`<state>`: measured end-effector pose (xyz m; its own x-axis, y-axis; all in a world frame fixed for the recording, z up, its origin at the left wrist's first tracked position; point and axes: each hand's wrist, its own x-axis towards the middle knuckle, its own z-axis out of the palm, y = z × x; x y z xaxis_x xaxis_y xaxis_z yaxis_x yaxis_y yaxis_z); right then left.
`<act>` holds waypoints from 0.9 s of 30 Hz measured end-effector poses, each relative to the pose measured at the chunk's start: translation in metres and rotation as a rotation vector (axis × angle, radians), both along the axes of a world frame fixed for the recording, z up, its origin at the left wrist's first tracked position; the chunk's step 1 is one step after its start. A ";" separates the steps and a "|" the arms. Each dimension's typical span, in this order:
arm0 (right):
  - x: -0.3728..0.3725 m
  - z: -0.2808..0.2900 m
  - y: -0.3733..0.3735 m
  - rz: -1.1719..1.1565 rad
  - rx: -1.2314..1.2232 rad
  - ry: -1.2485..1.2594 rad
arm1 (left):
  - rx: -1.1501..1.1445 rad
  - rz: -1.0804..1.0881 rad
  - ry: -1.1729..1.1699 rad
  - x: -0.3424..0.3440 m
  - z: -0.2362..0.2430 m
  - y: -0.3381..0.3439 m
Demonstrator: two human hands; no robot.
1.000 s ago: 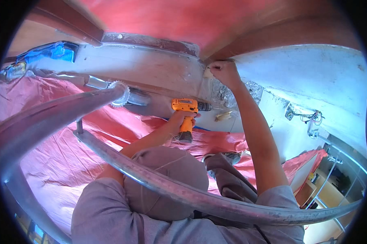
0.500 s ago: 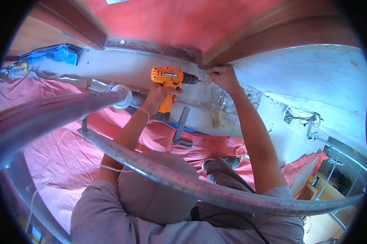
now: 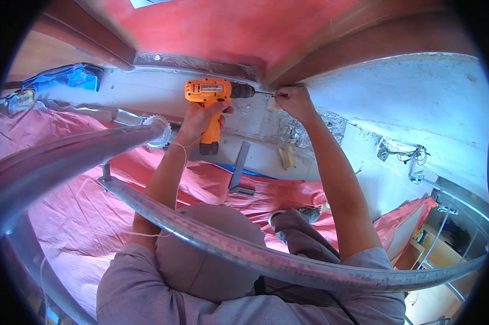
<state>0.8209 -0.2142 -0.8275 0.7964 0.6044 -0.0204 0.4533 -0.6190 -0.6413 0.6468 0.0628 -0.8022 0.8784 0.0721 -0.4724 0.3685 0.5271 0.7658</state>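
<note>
My left hand (image 3: 200,116) is wrapped round the grip of an orange cordless drill (image 3: 207,89), a finger near its trigger. The drill lies nearly level, with its black chuck (image 3: 243,90) facing right. From the chuck a thin bit (image 3: 264,93) runs to the fingertips of my right hand (image 3: 294,101). Those fingers are pinched together at the bit's tip, and whatever small thing they hold is hidden. Both hands are by the pale wall, just below the corner of a reddish-brown wooden frame (image 3: 304,70).
A curved metal rail (image 3: 244,252) crosses in front of my body, and a thick pipe (image 3: 82,146) enters at left. A metal square (image 3: 241,165) leans by the wall over red sheeting (image 3: 87,211). Loose wires (image 3: 415,156) stick out at right; rough broken plaster (image 3: 298,132) lies below my right hand.
The drill has moved left and slightly up in my left hand and sits more level. My right hand has shifted a little left, its fingers still pinched at the bit's tip.
</note>
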 end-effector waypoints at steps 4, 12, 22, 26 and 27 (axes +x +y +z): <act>0.001 -0.001 -0.004 0.003 -0.018 -0.010 | -0.019 0.001 0.011 -0.002 -0.004 0.001; 0.004 -0.006 -0.007 0.032 -0.060 -0.023 | -0.043 -0.037 0.028 -0.002 -0.011 0.008; 0.001 -0.002 -0.004 0.010 -0.038 -0.002 | -0.015 -0.062 0.007 0.000 -0.010 0.010; 0.002 -0.007 -0.009 0.004 -0.056 -0.014 | -0.050 -0.074 0.028 0.006 -0.011 0.010; 0.002 -0.008 -0.009 -0.004 -0.060 -0.012 | -0.047 -0.077 0.032 0.007 -0.012 0.012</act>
